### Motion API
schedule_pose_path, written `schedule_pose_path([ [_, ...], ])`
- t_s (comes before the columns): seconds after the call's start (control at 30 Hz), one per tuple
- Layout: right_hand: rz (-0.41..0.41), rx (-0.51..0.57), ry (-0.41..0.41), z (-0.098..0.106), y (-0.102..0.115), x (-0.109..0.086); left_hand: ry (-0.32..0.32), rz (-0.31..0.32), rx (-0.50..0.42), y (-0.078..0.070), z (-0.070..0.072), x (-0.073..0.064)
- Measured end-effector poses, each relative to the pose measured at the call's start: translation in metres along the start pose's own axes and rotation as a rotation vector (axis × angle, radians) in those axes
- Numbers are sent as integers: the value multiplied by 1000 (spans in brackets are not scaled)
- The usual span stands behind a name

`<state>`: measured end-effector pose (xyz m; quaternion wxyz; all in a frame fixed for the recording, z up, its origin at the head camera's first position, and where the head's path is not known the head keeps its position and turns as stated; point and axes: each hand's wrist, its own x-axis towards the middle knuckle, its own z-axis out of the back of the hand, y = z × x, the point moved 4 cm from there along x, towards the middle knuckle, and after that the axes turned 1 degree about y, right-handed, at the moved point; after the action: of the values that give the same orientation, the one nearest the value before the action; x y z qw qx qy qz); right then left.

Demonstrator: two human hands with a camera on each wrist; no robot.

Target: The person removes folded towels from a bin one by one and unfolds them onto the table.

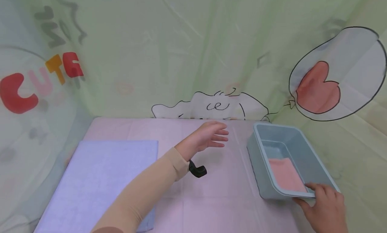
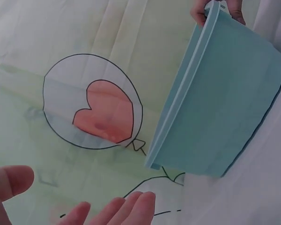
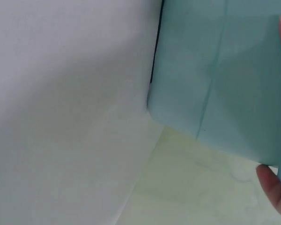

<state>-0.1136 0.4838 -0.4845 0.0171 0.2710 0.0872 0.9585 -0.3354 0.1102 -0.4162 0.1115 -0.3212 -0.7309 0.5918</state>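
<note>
A light blue plastic bin (image 1: 255,164) stands at the right of the table with a folded pink cloth (image 1: 286,174) lying in its near part. My right hand (image 1: 328,206) grips the bin's near rim, thumb outside and fingers over the edge. In the right wrist view, fingertips (image 3: 271,187) show at the edge of the bin wall (image 3: 192,70). My left hand (image 1: 210,135) is held over the table left of the bin, fingers spread and holding nothing. Its loose fingers (image 2: 138,211) also appear low in the left wrist view, apart from the bin (image 2: 225,93).
A lavender-blue folded towel (image 1: 105,179) lies flat on the left of the pink-covered table (image 1: 211,206), partly behind my left sleeve (image 1: 151,182). A black wrist strap piece (image 1: 198,170) juts from that sleeve. Printed curtains (image 1: 181,51) enclose the back and sides.
</note>
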Motion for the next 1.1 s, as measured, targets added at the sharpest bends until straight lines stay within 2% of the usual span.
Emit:
schedule_pose_path([
  [0.13, 99, 36, -100, 1, -1, 1, 14, 14, -11, 3, -1, 2],
  [0.47, 136, 135, -153, 5, 6, 1, 71, 11, 8, 2, -12, 9],
  [0.7, 178, 160, -153, 3, 33, 1, 113, -9, 57, 1, -25, 14],
  [1.1, 249, 200, -165, -4, 78, -9, 158, -25, 47, -4, -49, 13],
])
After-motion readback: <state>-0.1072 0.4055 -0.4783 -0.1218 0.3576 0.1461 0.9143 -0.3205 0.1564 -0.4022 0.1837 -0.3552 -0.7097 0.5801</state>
